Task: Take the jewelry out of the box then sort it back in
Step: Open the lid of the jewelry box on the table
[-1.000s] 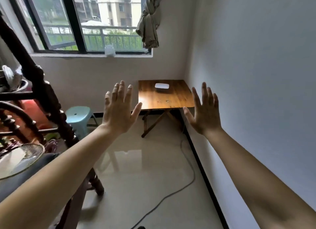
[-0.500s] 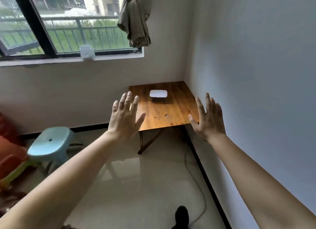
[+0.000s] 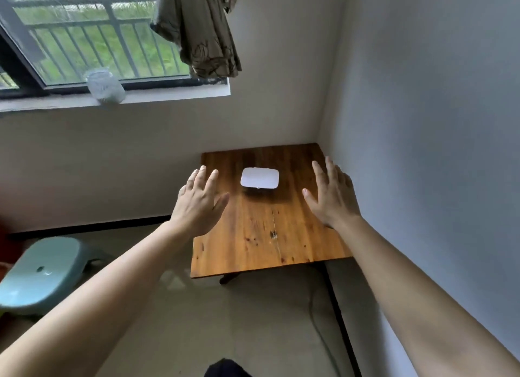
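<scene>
Resting shut on the table (image 3: 270,236), toward its far half: one white box (image 3: 260,178), rounded corners, lid down, a small clasp on its near edge. No jewelry visible outside it.

Left hand (image 3: 198,200): raised over the table's left edge, palm down, fingers spread, holding nothing, apart from the box.

Right hand (image 3: 332,198): raised over the table's right side, palm down, fingers spread, holding nothing, apart from the box. The box lies between the two hands and a little beyond them.

Table: wooden top, set into the room's corner, wall (image 3: 436,123) to its right.

Stool (image 3: 42,272): pale green, on the floor to the left.

Window (image 3: 92,38): above left, railing outside. Jar (image 3: 104,86) on its sill; knotted curtain (image 3: 197,30) hanging at its right end.

Cable (image 3: 323,340): on the floor near the right wall.
</scene>
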